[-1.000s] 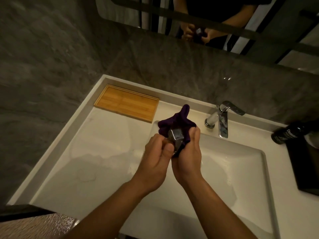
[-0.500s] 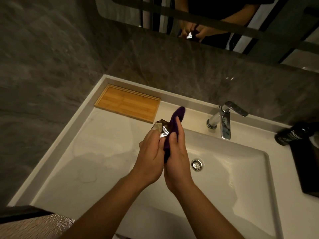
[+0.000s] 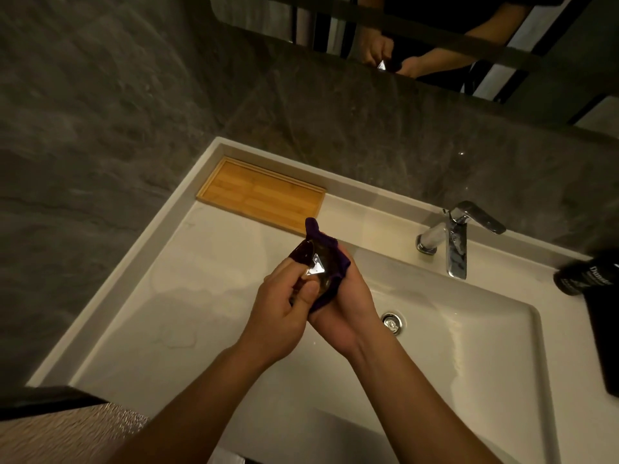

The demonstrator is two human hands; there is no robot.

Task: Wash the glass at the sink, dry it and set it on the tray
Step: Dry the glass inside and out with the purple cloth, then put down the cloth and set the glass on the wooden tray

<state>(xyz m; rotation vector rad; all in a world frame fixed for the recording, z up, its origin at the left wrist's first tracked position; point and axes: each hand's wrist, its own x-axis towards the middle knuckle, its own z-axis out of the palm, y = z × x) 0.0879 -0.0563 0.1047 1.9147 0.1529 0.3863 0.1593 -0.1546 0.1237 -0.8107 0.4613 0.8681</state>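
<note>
- Head view: one glass (image 3: 310, 267), held over the left edge of the sink (image 3: 469, 346)
- Left hand (image 3: 284, 306) grips the glass; right hand (image 3: 341, 303) cups one purple cloth (image 3: 330, 259) against it
- One bamboo tray (image 3: 261, 195) on the bench (image 3: 174, 306), well apart from the glass
- One tap (image 3: 455, 239), one dark bottle (image 3: 584, 274)

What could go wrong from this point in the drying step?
1. The glass is pinched between the left hand and the purple cloth in the right hand, over the counter edge beside the basin; a slip could drop it onto the hard surface.
2. The counter looks wet near the wooden tray, so the dried glass might pick up water on the way.
</note>
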